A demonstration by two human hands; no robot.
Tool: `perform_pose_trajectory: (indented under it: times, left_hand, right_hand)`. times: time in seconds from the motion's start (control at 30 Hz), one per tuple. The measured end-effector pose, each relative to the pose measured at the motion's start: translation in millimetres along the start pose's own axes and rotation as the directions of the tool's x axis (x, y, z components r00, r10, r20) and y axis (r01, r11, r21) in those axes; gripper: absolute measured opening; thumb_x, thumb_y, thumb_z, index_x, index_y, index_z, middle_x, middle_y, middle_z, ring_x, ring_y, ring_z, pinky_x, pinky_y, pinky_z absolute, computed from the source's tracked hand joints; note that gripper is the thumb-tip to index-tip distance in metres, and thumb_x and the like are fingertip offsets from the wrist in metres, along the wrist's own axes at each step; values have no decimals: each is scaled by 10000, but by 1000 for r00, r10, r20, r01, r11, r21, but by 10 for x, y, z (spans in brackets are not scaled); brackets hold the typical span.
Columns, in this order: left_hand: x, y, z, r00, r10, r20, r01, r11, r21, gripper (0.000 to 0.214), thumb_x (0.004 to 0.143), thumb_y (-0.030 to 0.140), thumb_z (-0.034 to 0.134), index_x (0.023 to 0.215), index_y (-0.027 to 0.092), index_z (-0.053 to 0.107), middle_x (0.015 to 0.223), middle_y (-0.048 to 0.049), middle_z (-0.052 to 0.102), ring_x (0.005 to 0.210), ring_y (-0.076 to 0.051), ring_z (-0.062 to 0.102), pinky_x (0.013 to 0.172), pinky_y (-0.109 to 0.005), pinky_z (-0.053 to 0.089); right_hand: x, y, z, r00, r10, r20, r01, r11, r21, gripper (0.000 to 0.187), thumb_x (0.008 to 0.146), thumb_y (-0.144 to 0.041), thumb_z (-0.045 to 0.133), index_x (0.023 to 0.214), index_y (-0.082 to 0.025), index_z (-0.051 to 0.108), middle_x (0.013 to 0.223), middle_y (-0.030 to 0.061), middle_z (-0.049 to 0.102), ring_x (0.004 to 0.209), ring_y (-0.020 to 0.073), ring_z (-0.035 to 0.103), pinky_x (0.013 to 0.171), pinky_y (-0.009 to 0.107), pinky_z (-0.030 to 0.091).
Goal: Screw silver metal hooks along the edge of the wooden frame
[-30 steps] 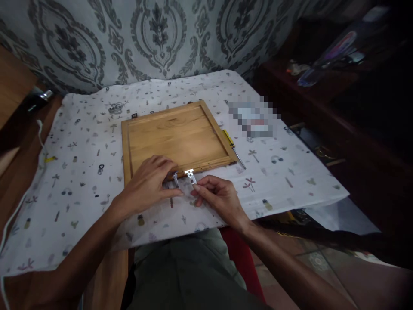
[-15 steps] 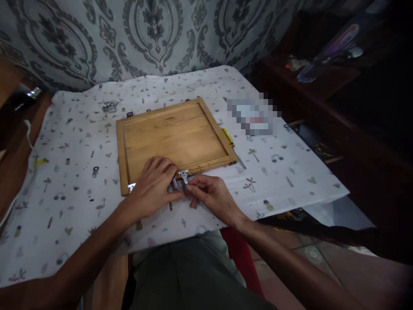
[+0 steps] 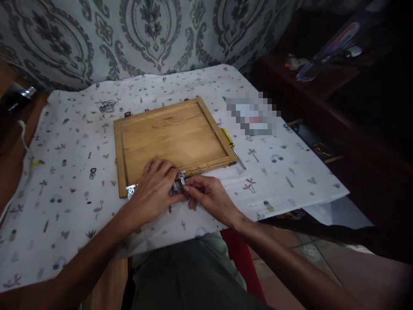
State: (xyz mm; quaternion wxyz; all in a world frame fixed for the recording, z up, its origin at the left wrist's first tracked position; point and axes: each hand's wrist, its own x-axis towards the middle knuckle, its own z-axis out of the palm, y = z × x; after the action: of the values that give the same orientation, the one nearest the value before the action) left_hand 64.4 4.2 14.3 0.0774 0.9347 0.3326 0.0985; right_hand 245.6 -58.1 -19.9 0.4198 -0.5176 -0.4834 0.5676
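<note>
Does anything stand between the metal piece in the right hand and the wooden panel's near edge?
Nothing visible does: the right hand holds the metal piece at the near edge of the wooden panel, with the left hand beside it.

The panel (image 3: 171, 137) is wood, smooth, its grain showing under a low sheen (a soft patch of light sits on its face). The fitting (image 3: 182, 175) looks like bare metal, bright and glossy, as does the corner fitting (image 3: 130, 190). On the screwdriver (image 3: 227, 137), a yellow handle that looks like plastic meets a smooth metal shaft. The cover (image 3: 77, 150) is matt and lightly creased, cloth or plastic, I cannot tell. The bottle (image 3: 337, 45) looks like clear, shiny plastic; the trousers (image 3: 190, 271), matt cloth.
</note>
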Motion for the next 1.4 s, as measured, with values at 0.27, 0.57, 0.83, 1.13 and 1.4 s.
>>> perform_pose_trajectory:
  times: [0.27, 0.57, 0.83, 1.13, 1.4]
  left_hand:
    - [3, -4, 9, 1000, -7, 25, 7, 1000, -8, 356, 923, 477, 709, 1108, 177, 659, 1129, -97, 661, 1114, -314, 562, 1020, -534, 454]
    - [-4, 24, 42, 998, -58, -4, 58, 998, -26, 287, 962, 429, 661, 1128, 196, 669, 1146, -96, 671, 1134, -320, 575, 1022, -541, 457]
    - [10, 74, 37, 997, -68, -32, 69, 997, 27, 255, 958, 371, 664, 1123, 178, 685, 1139, -106, 689, 1078, -315, 602, 972, -533, 486]
    - [9, 130, 22, 993, -111, -43, 112, 994, 21, 287, 913, 358, 729, 1122, 167, 681, 1159, -123, 705, 1078, -334, 620, 956, -548, 480]
    - [32, 146, 8, 991, -131, -30, 131, 991, 4, 273, 908, 303, 701, 1145, 173, 664, 1177, -123, 710, 1070, -330, 631, 944, -549, 488]
  right_hand:
    - [-16, 4, 0, 1000, 7, -9, -7, 1000, -2, 170, 883, -317, 625, 779, -181, 623, 670, -44, 577, 466, 56, 490, 432, 204, 416]
    - [-55, -43, -18, 997, -69, -28, 64, 987, -151, 288, 961, -369, 556, 750, -186, 625, 604, -39, 530, 532, 88, 455, 468, 223, 365]
    - [-76, -9, -21, 986, -148, -75, 121, 952, -282, 301, 997, -356, 519, 793, -181, 654, 662, -8, 633, 600, 110, 548, 535, 242, 392]
    - [-160, -2, -34, 975, -192, -116, 130, 905, -405, 266, 1011, -320, 495, 894, -186, 692, 720, 24, 705, 608, 125, 605, 569, 268, 438]
    - [-162, 4, -39, 973, -220, -70, 170, 889, -425, 247, 1022, -285, 499, 876, -180, 670, 693, 10, 690, 550, 104, 576, 533, 254, 419]
